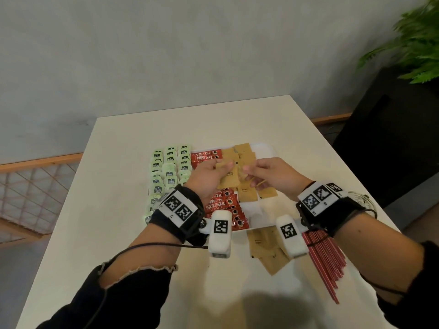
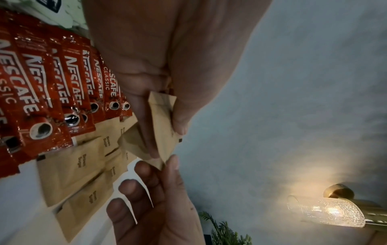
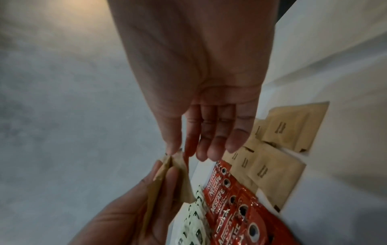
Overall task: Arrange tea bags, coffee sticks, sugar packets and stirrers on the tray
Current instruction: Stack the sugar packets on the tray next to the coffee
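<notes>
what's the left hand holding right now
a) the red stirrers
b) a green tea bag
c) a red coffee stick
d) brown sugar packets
d: the left hand pinches brown sugar packets between thumb and fingers above the tray, and the right hand is taking one corner.

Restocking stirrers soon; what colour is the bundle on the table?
Red. The stirrers lie bundled near the right wrist, clearest in the head view.

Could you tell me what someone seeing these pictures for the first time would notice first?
Most likely the two hands meeting over the middle of the tray: the left hand holds a few brown sugar packets, and the right hand pinches a corner of one. Below them lie bright red coffee sticks, with pale green tea bags in rows to the left. A bundle of red stirrers lies on the table by the right wrist.
</notes>
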A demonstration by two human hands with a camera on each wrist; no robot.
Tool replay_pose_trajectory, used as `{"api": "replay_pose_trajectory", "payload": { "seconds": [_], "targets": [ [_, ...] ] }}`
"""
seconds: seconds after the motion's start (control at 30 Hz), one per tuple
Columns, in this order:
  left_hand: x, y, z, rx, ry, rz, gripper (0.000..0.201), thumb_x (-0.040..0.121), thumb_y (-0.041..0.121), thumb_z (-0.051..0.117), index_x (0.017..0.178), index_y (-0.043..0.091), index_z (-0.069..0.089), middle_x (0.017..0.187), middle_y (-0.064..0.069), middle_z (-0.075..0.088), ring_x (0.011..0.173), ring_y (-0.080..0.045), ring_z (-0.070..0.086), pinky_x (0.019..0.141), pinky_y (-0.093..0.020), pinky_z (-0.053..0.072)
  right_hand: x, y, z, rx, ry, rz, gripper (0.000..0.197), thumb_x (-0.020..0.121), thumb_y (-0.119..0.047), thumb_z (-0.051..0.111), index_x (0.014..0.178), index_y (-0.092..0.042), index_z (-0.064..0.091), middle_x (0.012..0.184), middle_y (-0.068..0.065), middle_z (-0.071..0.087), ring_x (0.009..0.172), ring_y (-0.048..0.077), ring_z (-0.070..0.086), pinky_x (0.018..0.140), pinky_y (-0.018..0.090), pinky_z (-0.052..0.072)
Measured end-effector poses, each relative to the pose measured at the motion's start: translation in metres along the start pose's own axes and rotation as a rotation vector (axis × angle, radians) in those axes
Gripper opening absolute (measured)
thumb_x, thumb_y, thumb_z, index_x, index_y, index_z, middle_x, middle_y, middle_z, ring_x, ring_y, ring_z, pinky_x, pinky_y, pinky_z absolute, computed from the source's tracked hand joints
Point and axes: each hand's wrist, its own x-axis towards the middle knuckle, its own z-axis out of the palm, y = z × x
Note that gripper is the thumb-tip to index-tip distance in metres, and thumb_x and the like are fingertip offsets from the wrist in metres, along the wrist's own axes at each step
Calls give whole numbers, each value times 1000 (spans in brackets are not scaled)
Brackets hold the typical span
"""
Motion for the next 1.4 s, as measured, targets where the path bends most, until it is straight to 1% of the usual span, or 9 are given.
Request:
{"api": "replay_pose_trajectory", "payload": {
  "seconds": [0.3,0.47,0.57,0.8,0.9,1.0,1.1,1.2,1.4],
  "targets": [
    [-14,8,3,-52,22,-40,25,99,12,52,117,0,64,104,-18,71,84,-23,70,87,-42,57,-17,-6,3,11,39,-68,17,88,-18,69,88,-1,68,77,6,65,67,12,61,62,23,52],
    [-25,4,-3,-8,155,-123,26,104,13,41,113,4,64,108,-18,70,94,-34,71,83,-47,59,-25,-13,-9,155,50,-95,7,96,-8,56,90,-5,53,93,20,57,66,17,65,59,25,55],
    [-33,3,-3,-117,141,-227,14,101,11,50,111,5,57,106,-21,68,88,-35,72,74,-42,61,-31,-13,-13,136,10,-99,7,98,-12,52,95,-6,50,96,20,58,67,16,66,60,25,55],
    [-35,27,-7,-112,61,-235,45,93,16,63,133,14,42,117,-20,65,86,-31,71,65,-42,61,-38,-18,-23,-124,-94,-82,16,91,-19,65,92,-4,68,77,3,69,73,12,65,72,25,54],
    [-35,32,-5,62,22,-182,49,91,17,67,135,14,45,116,-12,66,91,-26,70,69,-41,62,-38,-25,-25,-231,-157,-70,19,87,-22,69,91,-3,71,79,5,70,71,8,65,70,20,53],
    [-37,33,1,346,-178,-151,51,86,23,74,132,20,53,121,-5,65,102,-21,68,83,-37,58,-35,-32,-23,-367,-176,-79,27,87,-27,70,93,0,69,80,6,68,72,8,63,69,19,52],
    [-39,27,10,281,-333,-170,37,90,7,65,127,10,59,116,-14,69,90,-20,70,75,-29,59,-31,-34,-17,-379,-134,-99,22,92,-24,64,90,-2,65,77,0,65,69,7,61,65,22,52],
    [-33,19,15,147,-261,-131,29,92,1,60,121,4,62,110,-18,71,80,-21,72,69,-29,60,-30,-30,-12,-216,-58,-79,15,95,-21,59,92,-6,60,75,0,65,67,11,63,62,27,54],
    [-24,10,12,167,-82,-47,21,94,1,58,106,15,67,108,-14,72,91,-27,69,93,-47,53,-30,-17,-12,-45,-59,-2,11,95,-11,59,98,-1,61,74,10,64,52,11,58,46,20,47]
  ]
}}
